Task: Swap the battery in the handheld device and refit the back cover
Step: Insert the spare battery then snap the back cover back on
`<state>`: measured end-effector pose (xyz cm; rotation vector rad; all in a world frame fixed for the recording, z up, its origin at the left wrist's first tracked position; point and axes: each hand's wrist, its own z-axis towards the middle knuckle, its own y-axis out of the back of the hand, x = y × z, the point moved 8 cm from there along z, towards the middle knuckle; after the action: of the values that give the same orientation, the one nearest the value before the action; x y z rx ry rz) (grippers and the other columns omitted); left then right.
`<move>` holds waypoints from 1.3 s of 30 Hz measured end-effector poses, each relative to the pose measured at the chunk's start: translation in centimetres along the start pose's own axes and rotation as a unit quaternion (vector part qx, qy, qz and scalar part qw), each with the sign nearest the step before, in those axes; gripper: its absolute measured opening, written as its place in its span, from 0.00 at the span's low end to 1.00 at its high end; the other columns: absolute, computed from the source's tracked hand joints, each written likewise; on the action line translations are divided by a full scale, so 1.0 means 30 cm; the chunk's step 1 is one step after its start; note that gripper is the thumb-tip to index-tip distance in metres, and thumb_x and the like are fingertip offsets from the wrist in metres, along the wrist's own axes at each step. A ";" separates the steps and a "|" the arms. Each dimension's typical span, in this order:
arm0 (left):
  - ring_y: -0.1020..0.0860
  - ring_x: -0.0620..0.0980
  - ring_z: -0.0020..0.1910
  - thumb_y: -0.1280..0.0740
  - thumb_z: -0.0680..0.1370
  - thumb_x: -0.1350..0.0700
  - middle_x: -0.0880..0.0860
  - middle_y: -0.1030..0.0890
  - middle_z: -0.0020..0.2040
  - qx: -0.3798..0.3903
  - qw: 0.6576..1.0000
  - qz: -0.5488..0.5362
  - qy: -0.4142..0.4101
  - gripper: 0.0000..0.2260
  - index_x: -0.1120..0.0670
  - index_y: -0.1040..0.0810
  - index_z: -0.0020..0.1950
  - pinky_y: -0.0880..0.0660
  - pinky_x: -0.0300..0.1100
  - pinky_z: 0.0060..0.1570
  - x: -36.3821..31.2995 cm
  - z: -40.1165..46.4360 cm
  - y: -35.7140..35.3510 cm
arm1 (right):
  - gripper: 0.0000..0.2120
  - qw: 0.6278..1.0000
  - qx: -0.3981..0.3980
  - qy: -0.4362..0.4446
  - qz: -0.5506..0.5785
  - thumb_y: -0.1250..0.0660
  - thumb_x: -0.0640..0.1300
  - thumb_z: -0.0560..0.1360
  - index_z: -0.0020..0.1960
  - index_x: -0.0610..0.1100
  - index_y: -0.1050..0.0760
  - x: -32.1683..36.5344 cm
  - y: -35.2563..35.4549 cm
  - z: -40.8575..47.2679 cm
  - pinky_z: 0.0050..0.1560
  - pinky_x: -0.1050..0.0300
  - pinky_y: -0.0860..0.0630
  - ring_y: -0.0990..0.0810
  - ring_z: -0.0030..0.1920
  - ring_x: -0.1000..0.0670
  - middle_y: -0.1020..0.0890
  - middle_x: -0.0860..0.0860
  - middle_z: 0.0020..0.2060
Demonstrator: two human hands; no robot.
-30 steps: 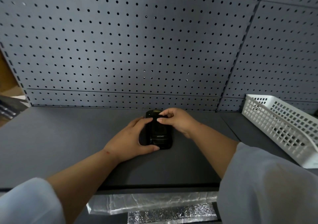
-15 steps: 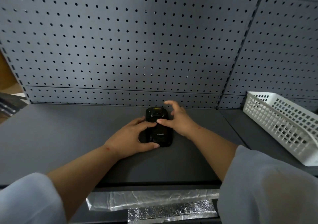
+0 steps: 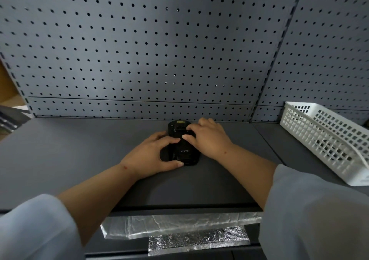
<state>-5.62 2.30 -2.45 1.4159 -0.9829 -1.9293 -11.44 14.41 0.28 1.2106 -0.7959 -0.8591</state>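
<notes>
Only one bit of text is being shown here: "urovo" is being displayed in small pale letters on the black back of the handheld device [image 3: 184, 150]. Its far-end yellow label can't be read.

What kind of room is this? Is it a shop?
Probably a workshop bench or stockroom shelf, not a home. A grey pegboard wall stands behind a dark shelf, a white plastic basket sits at the right, and a black handheld device is being handled.

There is one black handheld device [image 3: 183, 146] and one white basket [image 3: 327, 140]. Two hands are visible: the left hand [image 3: 151, 156] and the right hand [image 3: 207, 138].
</notes>
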 end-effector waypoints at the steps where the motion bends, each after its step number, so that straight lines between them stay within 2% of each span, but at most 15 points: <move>1: 0.37 0.47 0.69 0.28 0.67 0.43 0.52 0.38 0.72 0.000 1.000 0.000 0.001 0.29 0.42 0.33 0.66 0.39 0.37 0.66 0.001 0.000 -0.001 | 0.23 1.000 0.012 -0.005 -0.001 0.46 0.59 0.77 0.67 0.49 0.32 -0.001 0.000 0.002 0.63 0.50 0.35 0.33 0.64 0.44 0.27 0.45 0.61; 5: 0.38 0.47 0.70 0.29 0.66 0.42 0.52 0.38 0.72 0.002 1.000 0.001 0.009 0.30 0.41 0.33 0.66 0.39 0.40 0.68 0.007 0.002 -0.003 | 0.24 0.998 0.052 -0.021 -0.009 0.44 0.60 0.76 0.66 0.48 0.31 -0.002 0.007 0.016 0.64 0.49 0.36 0.33 0.65 0.43 0.28 0.44 0.62; 10: 0.37 0.47 0.69 0.29 0.66 0.42 0.53 0.39 0.72 0.005 1.000 0.005 0.009 0.29 0.41 0.33 0.66 0.40 0.37 0.66 0.007 0.002 -0.003 | 0.25 0.994 0.094 -0.046 -0.019 0.41 0.60 0.75 0.65 0.46 0.29 0.002 0.011 0.039 0.62 0.48 0.33 0.32 0.65 0.42 0.27 0.43 0.63; 13: 0.35 0.48 0.67 0.30 0.67 0.41 0.52 0.39 0.72 0.026 0.999 0.018 0.008 0.30 0.41 0.36 0.67 0.37 0.38 0.64 0.000 0.003 -0.009 | 0.25 0.991 0.118 -0.055 0.004 0.39 0.60 0.74 0.64 0.44 0.28 0.002 0.015 0.045 0.60 0.49 0.31 0.30 0.64 0.42 0.26 0.43 0.62; 17: 0.33 0.49 0.66 0.31 0.66 0.38 0.51 0.36 0.70 0.051 0.996 0.069 0.023 0.37 0.45 0.43 0.70 0.32 0.43 0.63 -0.009 0.015 0.002 | 0.27 0.981 0.182 -0.049 0.041 0.34 0.59 0.72 0.62 0.41 0.26 0.011 0.010 0.049 0.58 0.50 0.26 0.24 0.58 0.44 0.22 0.44 0.58; 20: 0.37 0.52 0.69 0.32 0.63 0.33 0.51 0.40 0.73 0.082 0.986 0.139 0.048 0.46 0.46 0.51 0.73 0.37 0.48 0.67 -0.003 0.043 0.016 | 0.27 0.973 0.221 -0.041 0.043 0.32 0.57 0.71 0.61 0.40 0.26 0.022 0.003 0.055 0.57 0.51 0.26 0.22 0.56 0.44 0.20 0.43 0.57; 24: 0.48 0.53 0.74 0.34 0.61 0.30 0.51 0.49 0.76 0.152 0.959 0.230 0.059 0.50 0.45 0.56 0.74 0.51 0.49 0.72 -0.012 0.078 0.022 | 0.30 0.970 0.240 -0.038 0.011 0.34 0.59 0.71 0.65 0.39 0.29 0.032 0.006 0.059 0.61 0.51 0.26 0.23 0.59 0.44 0.22 0.43 0.61; 27: 0.51 0.53 0.75 0.35 0.59 0.27 0.52 0.51 0.76 0.189 0.939 0.280 0.058 0.51 0.45 0.55 0.74 0.58 0.50 0.72 -0.015 0.099 0.027 | 0.32 0.970 0.242 -0.039 0.001 0.35 0.60 0.72 0.67 0.38 0.31 0.033 0.008 0.058 0.63 0.49 0.27 0.25 0.61 0.43 0.24 0.43 0.63; 29: 0.49 0.53 0.74 0.37 0.57 0.25 0.52 0.48 0.76 0.189 0.932 0.306 0.049 0.52 0.46 0.53 0.73 0.58 0.50 0.72 -0.020 0.111 0.033 | 0.32 0.970 0.242 -0.039 -0.004 0.35 0.60 0.72 0.67 0.38 0.32 0.034 0.008 0.055 0.63 0.50 0.27 0.25 0.61 0.43 0.24 0.43 0.63; 32: 0.44 0.53 0.73 0.39 0.55 0.23 0.52 0.42 0.74 0.182 0.921 0.345 0.022 0.53 0.48 0.49 0.73 0.55 0.50 0.73 -0.041 0.125 0.037 | 0.32 0.970 0.239 -0.039 -0.002 0.35 0.60 0.72 0.67 0.38 0.32 0.033 0.009 0.049 0.63 0.50 0.28 0.25 0.62 0.43 0.25 0.42 0.64; 35: 0.38 0.53 0.69 0.40 0.52 0.22 0.52 0.36 0.70 0.178 0.910 0.375 0.000 0.54 0.50 0.44 0.71 0.49 0.49 0.72 -0.062 0.141 0.042 | 0.33 0.972 0.233 -0.040 0.009 0.35 0.59 0.72 0.67 0.38 0.33 0.033 0.009 0.044 0.63 0.49 0.28 0.26 0.62 0.43 0.25 0.42 0.64; 39: 0.35 0.52 0.66 0.39 0.52 0.22 0.51 0.33 0.67 0.195 0.897 0.398 0.001 0.55 0.52 0.42 0.70 0.43 0.48 0.68 -0.080 0.152 0.045 | 0.33 0.973 0.227 -0.040 0.018 0.35 0.59 0.72 0.68 0.38 0.33 0.033 0.010 0.037 0.63 0.50 0.28 0.26 0.62 0.43 0.26 0.42 0.64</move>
<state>-9.27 4.45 0.81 0.9510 -1.6883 -1.1549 -11.92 13.07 0.85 1.5624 -1.1171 -0.7195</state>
